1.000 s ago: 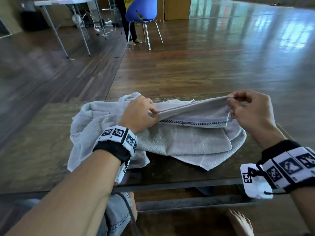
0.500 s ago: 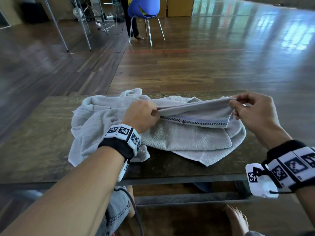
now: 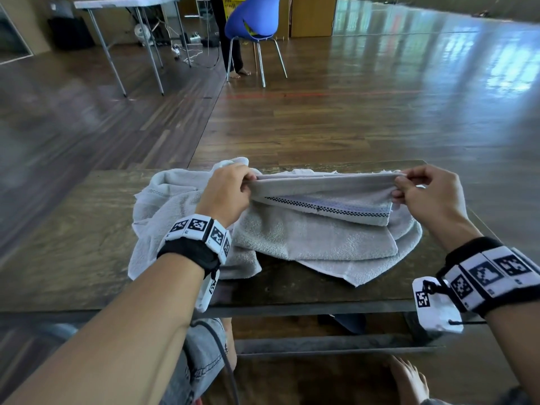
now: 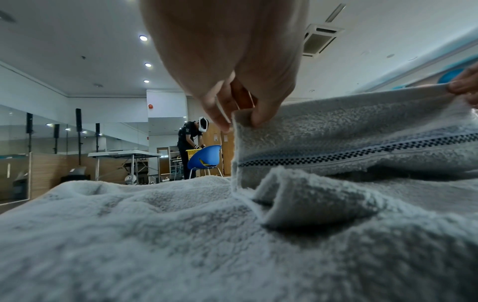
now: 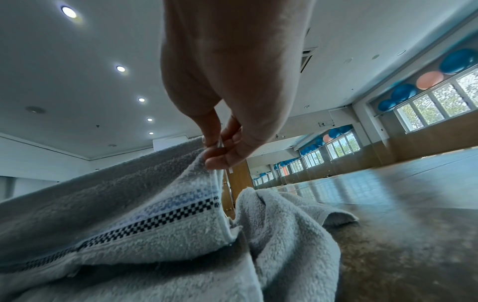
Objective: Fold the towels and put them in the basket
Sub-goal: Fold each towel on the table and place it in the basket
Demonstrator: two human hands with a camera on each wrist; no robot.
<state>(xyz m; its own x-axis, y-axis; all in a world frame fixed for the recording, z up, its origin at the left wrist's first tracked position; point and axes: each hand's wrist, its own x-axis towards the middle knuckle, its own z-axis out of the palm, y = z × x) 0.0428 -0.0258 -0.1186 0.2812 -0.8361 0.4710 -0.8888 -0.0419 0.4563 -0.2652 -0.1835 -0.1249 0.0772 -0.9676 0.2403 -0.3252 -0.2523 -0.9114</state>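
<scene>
A grey towel (image 3: 318, 194) with a black-and-white checked band lies partly folded on a dark wooden table (image 3: 73, 258). My left hand (image 3: 226, 191) pinches the left end of its raised fold, and my right hand (image 3: 423, 191) pinches the right end, so the fold stretches taut between them a little above the table. The left wrist view shows the left hand (image 4: 238, 116) pinching the towel (image 4: 349, 130) at a corner. In the right wrist view my right hand (image 5: 220, 151) pinches the towel (image 5: 129, 214) edge. More crumpled grey towel (image 3: 163, 206) lies under and left of it.
Beyond the table stretches a wooden floor. Far back stand a blue chair (image 3: 252, 19), a yellow basket (image 3: 232, 2) behind it, a person (image 4: 190, 143) bent over it, and a folding table (image 3: 128, 4). My bare foot (image 3: 409, 381) shows under the table.
Both hands have lifted the towel's fold slightly and drawn it tighter and straighter between them. The camera view has tilted a little.
</scene>
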